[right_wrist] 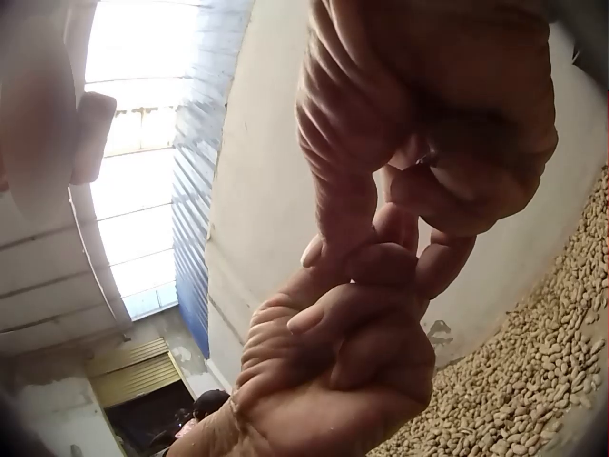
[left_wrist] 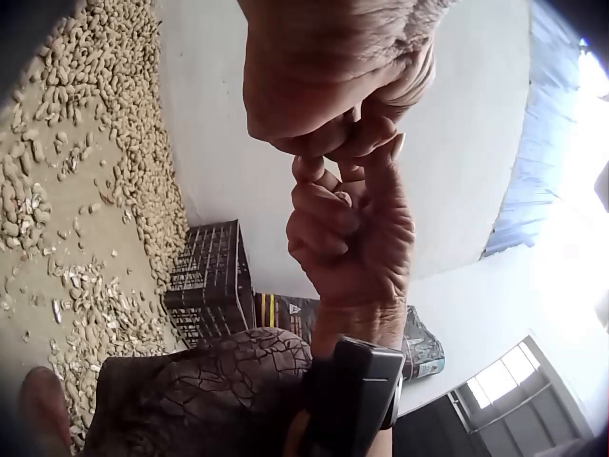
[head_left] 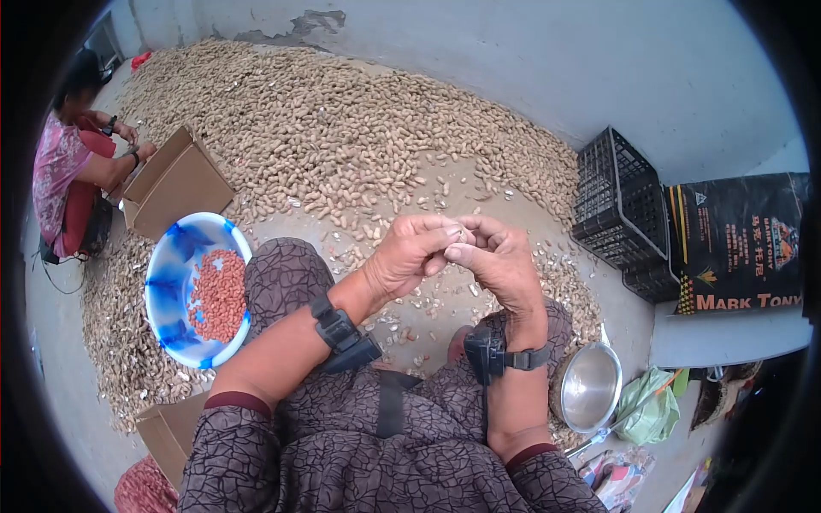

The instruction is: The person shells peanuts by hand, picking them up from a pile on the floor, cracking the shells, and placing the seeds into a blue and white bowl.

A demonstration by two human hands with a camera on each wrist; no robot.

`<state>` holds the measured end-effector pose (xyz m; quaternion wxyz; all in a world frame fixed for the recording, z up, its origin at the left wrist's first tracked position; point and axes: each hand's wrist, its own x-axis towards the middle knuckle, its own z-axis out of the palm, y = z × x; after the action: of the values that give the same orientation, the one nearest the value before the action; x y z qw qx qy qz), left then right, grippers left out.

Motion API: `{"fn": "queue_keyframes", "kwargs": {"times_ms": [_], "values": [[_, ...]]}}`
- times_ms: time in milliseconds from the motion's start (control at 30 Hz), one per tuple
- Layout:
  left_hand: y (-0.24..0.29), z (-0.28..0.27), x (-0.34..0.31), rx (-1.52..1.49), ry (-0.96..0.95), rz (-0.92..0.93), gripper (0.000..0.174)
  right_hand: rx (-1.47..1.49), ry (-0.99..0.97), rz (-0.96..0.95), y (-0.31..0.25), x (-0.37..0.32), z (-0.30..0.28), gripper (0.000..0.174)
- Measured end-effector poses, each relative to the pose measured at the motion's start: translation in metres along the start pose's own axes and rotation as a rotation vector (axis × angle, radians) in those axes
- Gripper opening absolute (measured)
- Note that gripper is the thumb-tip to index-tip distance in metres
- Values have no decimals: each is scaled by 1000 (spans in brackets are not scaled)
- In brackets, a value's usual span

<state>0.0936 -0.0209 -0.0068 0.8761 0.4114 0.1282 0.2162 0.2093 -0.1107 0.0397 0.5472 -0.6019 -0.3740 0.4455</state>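
Both hands meet fingertip to fingertip above the person's lap. Between them, a small pale peanut (head_left: pixel 464 234) shows, mostly covered by the fingers. The left hand (head_left: pixel 412 250) has its thumb and curled fingers pinching it from the left. From the other side the right hand (head_left: pixel 506 263) pinches it between thumb and bent forefinger. In the left wrist view the left hand (left_wrist: pixel 333 86) is above and the right hand (left_wrist: pixel 352 238) below, fingertips touching. The right wrist view has the right hand (right_wrist: pixel 428 114) uppermost, over the left hand (right_wrist: pixel 333 362); the peanut is hidden there.
A large heap of unshelled peanuts (head_left: pixel 316 128) spreads along the wall. A blue-and-white basin (head_left: pixel 167 291) holds shelled red kernels (head_left: pixel 221 295). At right stand black crates (head_left: pixel 620 201), a printed sack (head_left: pixel 740 239) and a metal bowl (head_left: pixel 590 389). Another person (head_left: pixel 73 171) crouches by a cardboard box (head_left: pixel 180 188).
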Motion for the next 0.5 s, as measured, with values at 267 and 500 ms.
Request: {"fn": "queue_keyframes", "kwargs": {"times_ms": [267,500], "values": [[0,-10,4,5,-62,-27,26,34,87,-41,9,4,4,20],[-3,-10,6,-92,-59,-142,24,-74,143,-202,16,4,4,12]]}}
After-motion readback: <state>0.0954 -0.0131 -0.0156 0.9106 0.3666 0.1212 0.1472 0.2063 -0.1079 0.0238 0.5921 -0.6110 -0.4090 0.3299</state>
